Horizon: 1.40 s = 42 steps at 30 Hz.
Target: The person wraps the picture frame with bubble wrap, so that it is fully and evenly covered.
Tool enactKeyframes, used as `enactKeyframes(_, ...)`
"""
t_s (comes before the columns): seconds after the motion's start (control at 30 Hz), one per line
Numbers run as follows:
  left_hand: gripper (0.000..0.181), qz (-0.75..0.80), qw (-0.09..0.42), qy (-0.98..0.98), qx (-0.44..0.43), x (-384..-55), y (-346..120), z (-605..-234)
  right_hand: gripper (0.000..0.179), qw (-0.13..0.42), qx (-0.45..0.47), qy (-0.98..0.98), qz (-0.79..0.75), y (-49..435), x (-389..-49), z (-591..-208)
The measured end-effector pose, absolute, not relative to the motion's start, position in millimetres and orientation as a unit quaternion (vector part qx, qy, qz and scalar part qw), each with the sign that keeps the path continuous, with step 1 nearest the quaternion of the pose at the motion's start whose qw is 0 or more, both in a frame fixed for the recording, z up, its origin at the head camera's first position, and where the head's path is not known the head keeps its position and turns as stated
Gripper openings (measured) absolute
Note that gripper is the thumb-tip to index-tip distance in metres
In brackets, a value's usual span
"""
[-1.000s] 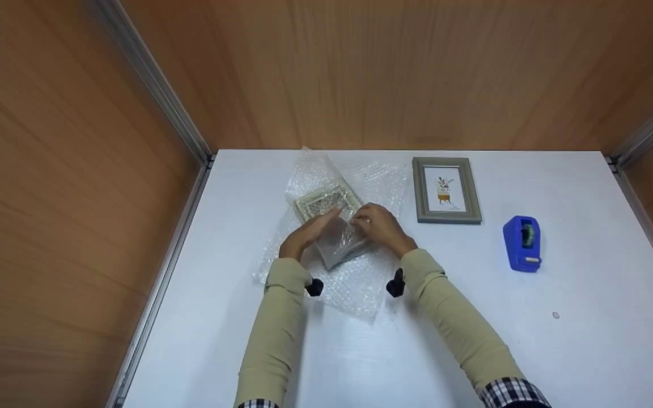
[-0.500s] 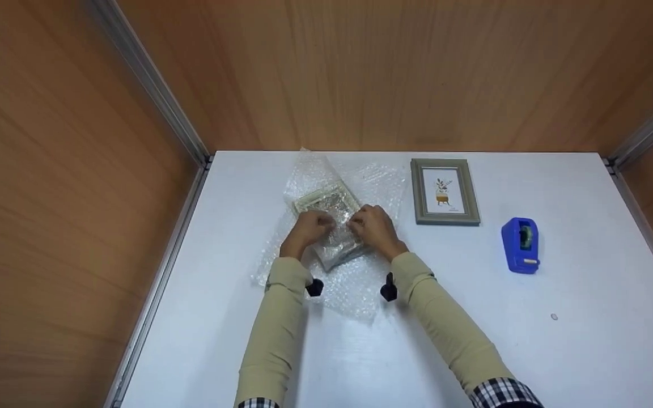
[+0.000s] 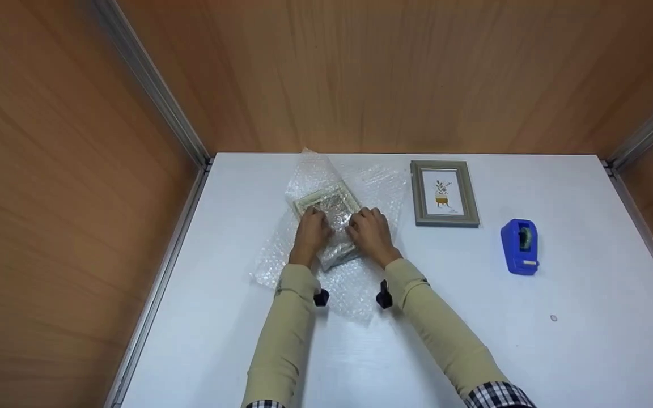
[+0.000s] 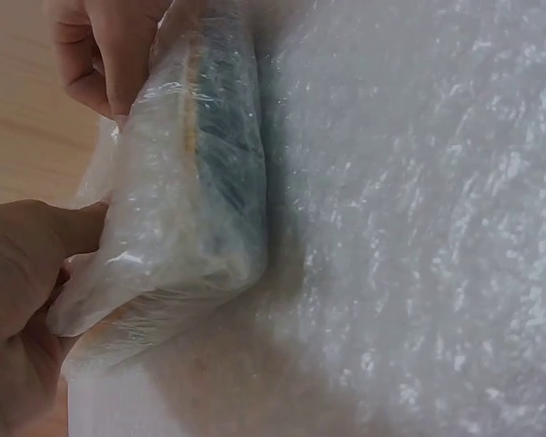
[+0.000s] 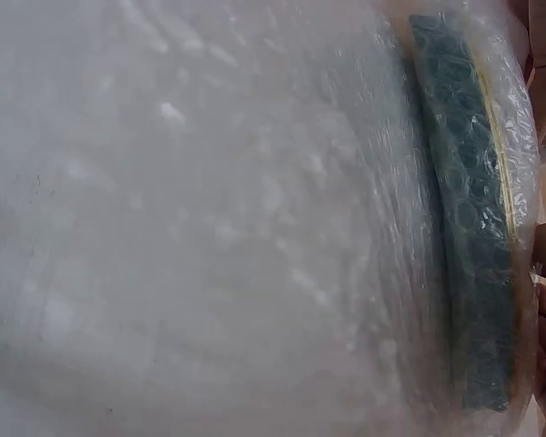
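A light-coloured ornate picture frame (image 3: 314, 199) lies tilted on a sheet of bubble wrap (image 3: 383, 184), with part of the wrap folded over its near corner. My left hand (image 3: 311, 233) is at the left side of the fold, thumb and fingers pinching the bubble wrap (image 4: 132, 255). At the right side my right hand (image 3: 373, 233) pinches the wrap too, its fingers bent down. The left wrist view shows the frame's dark side (image 4: 227, 137) through the plastic. Both hands hide much of the frame's face in the head view.
A second, grey-green picture frame (image 3: 418, 198) with a plant picture lies at the back, right of the wrap. Further right stands a blue tape dispenser (image 3: 511, 249). A small clear disc (image 3: 554, 318) lies near it on the white table (image 3: 604, 362). Wooden panels rise behind and at the sides.
My left hand went from straighter fingers to bent ones at the wrap and moved slightly in over the frame. The right hand has stayed at the fold, its wrist shifting a little left.
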<state>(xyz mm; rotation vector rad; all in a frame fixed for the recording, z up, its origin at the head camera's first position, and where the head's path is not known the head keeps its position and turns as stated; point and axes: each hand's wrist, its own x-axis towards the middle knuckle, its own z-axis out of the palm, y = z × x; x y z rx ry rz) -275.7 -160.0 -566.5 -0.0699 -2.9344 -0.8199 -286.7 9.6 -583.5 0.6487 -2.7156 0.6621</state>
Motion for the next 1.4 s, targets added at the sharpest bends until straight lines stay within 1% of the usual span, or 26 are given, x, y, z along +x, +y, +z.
enactKeyframes(0.13,0.032,-0.259,0.053,-0.965,-0.009,-278,-157,-569,0.014,0.146,0.233,-0.933,0.233,7,-281,-583)
enactKeyframes(0.27,0.047,-0.261,0.052,-0.964,-0.004,-281,-156,-569,0.016,0.110,0.266,-0.924,0.253,6,-276,-580)
enactKeyframes(0.37,0.053,-0.247,0.055,-0.967,-0.006,-281,-153,-569,0.018,0.083,0.288,-0.921,0.250,7,-274,-580)
enactKeyframes(0.43,0.054,-0.219,0.071,-0.973,-0.014,-280,-152,-569,0.019,0.068,0.295,-0.922,0.241,8,-274,-578)
enactKeyframes(0.57,0.059,-0.141,0.108,-0.984,0.001,-280,-155,-570,0.024,0.058,0.305,-0.924,0.223,11,-273,-576)
enactKeyframes(0.63,0.061,-0.123,0.114,-0.986,0.017,-281,-160,-571,0.028,0.053,0.306,-0.925,0.217,11,-273,-574)
enactKeyframes(0.7,0.060,-0.135,0.113,-0.984,0.033,-282,-165,-570,0.030,0.048,0.308,-0.926,0.214,10,-272,-574)
enactKeyframes(0.9,0.042,-0.195,0.102,-0.975,0.042,-292,-186,-565,0.031,0.034,0.305,-0.930,0.202,5,-271,-570)
enactKeyframes(1.0,0.037,-0.221,0.097,-0.969,0.050,-299,-199,-560,0.031,0.024,0.304,-0.931,0.201,3,-270,-570)
enactKeyframes(1.1,0.036,-0.248,0.079,-0.963,0.075,-305,-212,-556,0.032,0.013,0.300,-0.933,0.200,3,-268,-569)
enactKeyframes(1.2,0.038,-0.286,0.043,-0.951,0.107,-311,-222,-552,0.032,0.008,0.302,-0.933,0.198,3,-267,-569)
enactKeyframes(1.4,0.054,-0.365,-0.041,-0.922,0.124,-326,-232,-551,0.031,0.015,0.309,-0.930,0.200,2,-266,-569)
